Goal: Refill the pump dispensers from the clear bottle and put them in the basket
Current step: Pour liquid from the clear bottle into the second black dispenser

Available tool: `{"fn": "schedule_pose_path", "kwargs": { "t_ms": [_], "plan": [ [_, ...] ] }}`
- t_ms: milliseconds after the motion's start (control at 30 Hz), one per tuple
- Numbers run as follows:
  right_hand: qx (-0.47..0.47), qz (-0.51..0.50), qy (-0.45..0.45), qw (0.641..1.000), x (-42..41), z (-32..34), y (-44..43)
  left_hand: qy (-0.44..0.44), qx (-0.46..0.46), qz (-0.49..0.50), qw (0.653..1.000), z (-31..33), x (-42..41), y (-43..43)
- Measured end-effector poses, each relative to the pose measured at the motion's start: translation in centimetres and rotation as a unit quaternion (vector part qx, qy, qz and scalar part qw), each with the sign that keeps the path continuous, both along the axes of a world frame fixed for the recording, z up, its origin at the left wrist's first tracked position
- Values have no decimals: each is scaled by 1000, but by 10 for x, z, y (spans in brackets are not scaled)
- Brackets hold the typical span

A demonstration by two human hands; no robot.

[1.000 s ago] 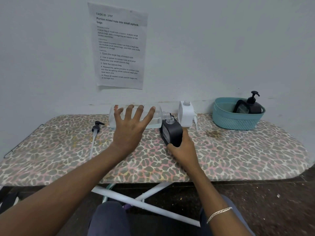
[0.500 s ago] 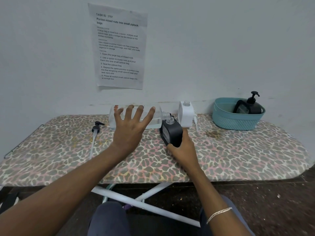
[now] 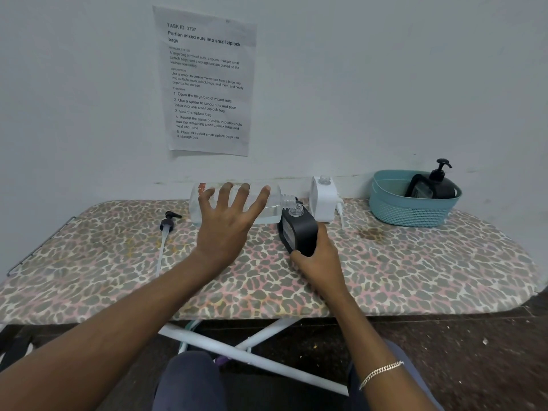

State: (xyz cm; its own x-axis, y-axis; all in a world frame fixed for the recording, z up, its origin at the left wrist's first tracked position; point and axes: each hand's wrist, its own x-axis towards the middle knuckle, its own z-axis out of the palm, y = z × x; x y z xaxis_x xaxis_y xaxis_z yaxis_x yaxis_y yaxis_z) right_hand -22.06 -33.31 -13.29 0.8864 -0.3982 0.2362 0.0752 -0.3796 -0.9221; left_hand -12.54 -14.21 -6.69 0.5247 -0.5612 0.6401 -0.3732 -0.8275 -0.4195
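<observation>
My left hand (image 3: 228, 226) grips the clear bottle (image 3: 275, 200), fingers spread over its side. The bottle lies horizontal with its open neck over the mouth of a black dispenser (image 3: 299, 232). That dispenser has no pump, leans left and is held low down by my right hand (image 3: 320, 262). A white dispenser (image 3: 323, 200), also without its pump, stands just behind against the wall. The teal basket (image 3: 409, 212) at the back right holds another black dispenser (image 3: 436, 185) with its pump on.
A loose black pump with a long tube (image 3: 166, 232) lies on the leopard-print ironing board (image 3: 415, 268) to the left of my left hand. A white pump (image 3: 341, 212) leans beside the white dispenser. A printed sheet (image 3: 207, 81) hangs on the wall.
</observation>
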Motion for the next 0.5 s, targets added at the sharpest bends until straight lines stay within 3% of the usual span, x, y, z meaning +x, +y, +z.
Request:
{"fn": "schedule_pose_path", "kwargs": {
  "t_ms": [500],
  "plan": [
    [-6,4,1,1000,-1,1,0,-7,-3,-4,1000,-1,0,0]
  ]
}}
